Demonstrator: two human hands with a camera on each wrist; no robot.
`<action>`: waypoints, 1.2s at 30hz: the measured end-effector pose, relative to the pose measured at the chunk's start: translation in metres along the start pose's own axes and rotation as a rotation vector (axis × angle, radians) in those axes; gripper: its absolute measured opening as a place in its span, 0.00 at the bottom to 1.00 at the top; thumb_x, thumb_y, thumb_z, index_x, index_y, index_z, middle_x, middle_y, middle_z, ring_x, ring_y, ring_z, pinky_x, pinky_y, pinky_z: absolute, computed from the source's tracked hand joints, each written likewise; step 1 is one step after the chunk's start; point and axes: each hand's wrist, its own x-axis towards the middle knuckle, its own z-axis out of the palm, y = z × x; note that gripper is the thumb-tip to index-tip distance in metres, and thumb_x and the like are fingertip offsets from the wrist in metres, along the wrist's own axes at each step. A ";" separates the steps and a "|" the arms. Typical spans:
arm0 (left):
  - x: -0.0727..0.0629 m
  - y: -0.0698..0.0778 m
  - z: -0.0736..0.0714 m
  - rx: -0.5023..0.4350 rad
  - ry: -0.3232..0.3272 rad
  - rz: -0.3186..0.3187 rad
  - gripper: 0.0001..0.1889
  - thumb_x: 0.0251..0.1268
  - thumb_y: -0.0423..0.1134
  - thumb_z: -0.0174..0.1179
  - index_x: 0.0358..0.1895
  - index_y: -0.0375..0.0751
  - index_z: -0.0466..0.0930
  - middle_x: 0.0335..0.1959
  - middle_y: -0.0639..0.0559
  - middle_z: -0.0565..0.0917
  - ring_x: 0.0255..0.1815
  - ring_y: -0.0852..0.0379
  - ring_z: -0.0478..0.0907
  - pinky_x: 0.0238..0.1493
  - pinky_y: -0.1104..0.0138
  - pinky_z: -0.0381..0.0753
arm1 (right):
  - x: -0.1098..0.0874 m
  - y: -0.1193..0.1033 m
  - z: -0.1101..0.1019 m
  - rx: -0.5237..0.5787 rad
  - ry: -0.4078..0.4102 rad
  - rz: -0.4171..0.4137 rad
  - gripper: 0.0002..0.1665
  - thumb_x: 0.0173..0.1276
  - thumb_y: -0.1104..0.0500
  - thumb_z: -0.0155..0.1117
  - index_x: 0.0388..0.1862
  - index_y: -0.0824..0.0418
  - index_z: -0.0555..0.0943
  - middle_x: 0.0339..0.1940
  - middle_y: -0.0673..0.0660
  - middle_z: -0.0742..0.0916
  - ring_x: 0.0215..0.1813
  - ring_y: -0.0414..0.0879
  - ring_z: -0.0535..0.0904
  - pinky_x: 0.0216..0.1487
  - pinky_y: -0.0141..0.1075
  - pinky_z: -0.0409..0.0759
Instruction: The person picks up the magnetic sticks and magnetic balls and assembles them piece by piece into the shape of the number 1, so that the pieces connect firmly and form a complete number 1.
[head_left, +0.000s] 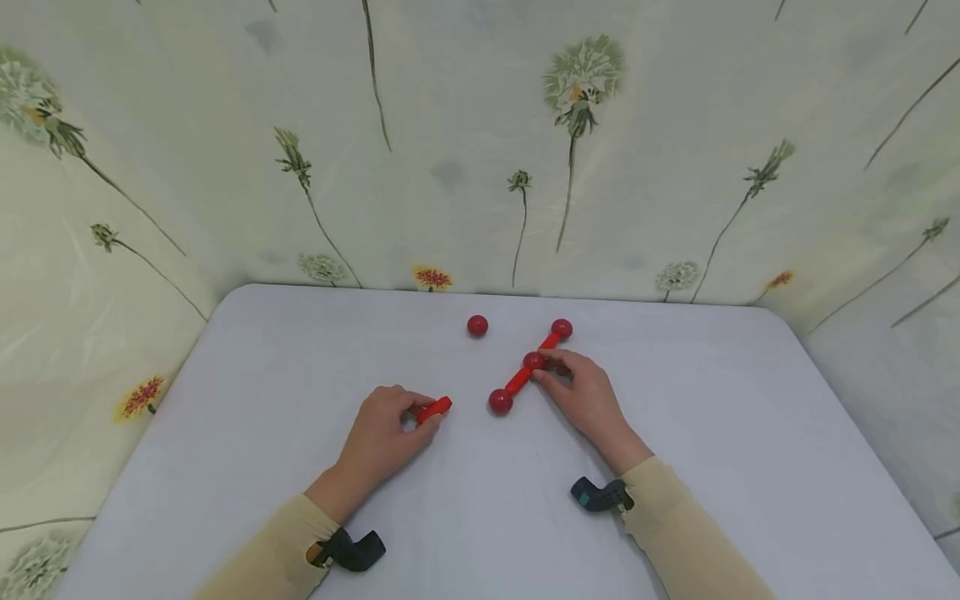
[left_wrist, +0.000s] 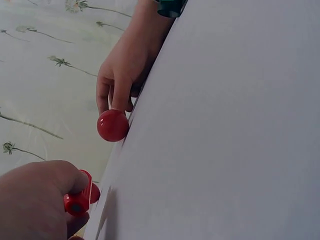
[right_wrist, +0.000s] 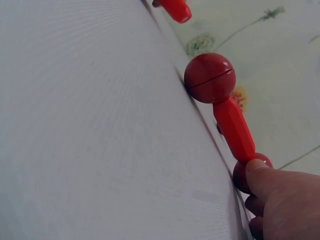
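Note:
My left hand (head_left: 390, 429) pinches a short red rod (head_left: 434, 409) between thumb and fingers, just above or on the table. In the left wrist view, the end of this rod (left_wrist: 76, 204) shows a dark grey centre. My right hand (head_left: 588, 400) holds the middle ball (head_left: 534, 361) of a straight chain. One red rod (head_left: 518, 381) joins that ball to a nearer red ball (head_left: 501, 402); another rod (head_left: 550, 341) joins it to a farther ball (head_left: 562, 328). The right wrist view shows my thumb (right_wrist: 260, 172) on the middle ball.
A loose red ball (head_left: 477, 326) lies near the back edge of the white table (head_left: 300, 350), left of the chain. Behind the table hangs a pale flower-printed cloth (head_left: 465, 100). A dark camera sits on each wrist, over beige sleeves.

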 end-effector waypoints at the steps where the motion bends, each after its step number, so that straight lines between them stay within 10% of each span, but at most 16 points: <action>1: 0.000 0.001 0.001 0.002 0.000 0.007 0.12 0.58 0.44 0.71 0.45 0.48 0.88 0.27 0.64 0.78 0.36 0.60 0.71 0.35 0.65 0.73 | 0.000 0.000 0.000 0.001 -0.001 0.001 0.25 0.68 0.49 0.69 0.62 0.51 0.79 0.50 0.49 0.85 0.53 0.48 0.78 0.55 0.47 0.77; 36: 0.003 0.025 0.034 0.103 -0.010 0.099 0.12 0.60 0.51 0.67 0.44 0.53 0.86 0.26 0.66 0.75 0.34 0.64 0.70 0.39 0.65 0.70 | 0.000 0.000 0.000 -0.005 -0.002 -0.002 0.26 0.67 0.49 0.69 0.63 0.52 0.79 0.50 0.49 0.84 0.52 0.48 0.78 0.54 0.47 0.77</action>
